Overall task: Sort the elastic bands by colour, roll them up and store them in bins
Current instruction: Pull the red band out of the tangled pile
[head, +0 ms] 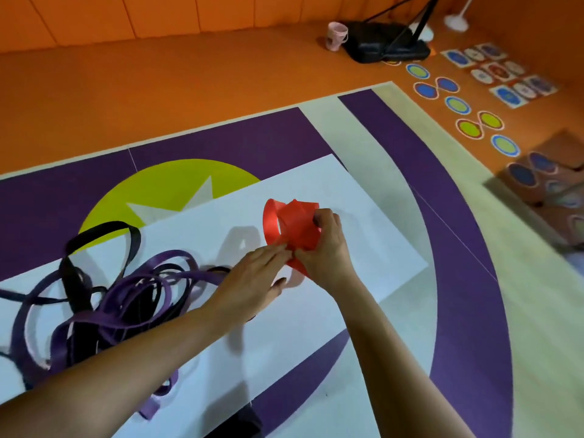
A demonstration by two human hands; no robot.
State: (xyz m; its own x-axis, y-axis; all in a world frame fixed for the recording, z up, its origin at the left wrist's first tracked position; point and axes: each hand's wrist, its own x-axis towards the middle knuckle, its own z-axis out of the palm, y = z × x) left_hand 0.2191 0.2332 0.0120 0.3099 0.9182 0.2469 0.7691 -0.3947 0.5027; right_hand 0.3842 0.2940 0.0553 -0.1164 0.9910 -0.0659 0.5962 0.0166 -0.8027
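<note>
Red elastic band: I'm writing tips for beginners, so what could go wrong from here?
The wide red elastic band has loose loops standing above the right hand; it could spring open, since the left hand only rests flat against it.
The tangled pile of purple and black bands lies right by the left forearm, which might drag it.

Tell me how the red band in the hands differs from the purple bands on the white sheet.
Width: the red band is broad; the purple bands are narrower strips.
Handling: the right hand pinches the red band and the left hand touches it; the purple bands lie untouched.
Arrangement: the red band is alone; the purple bands are tangled with black bands.
Both sit over the white sheet.
</note>
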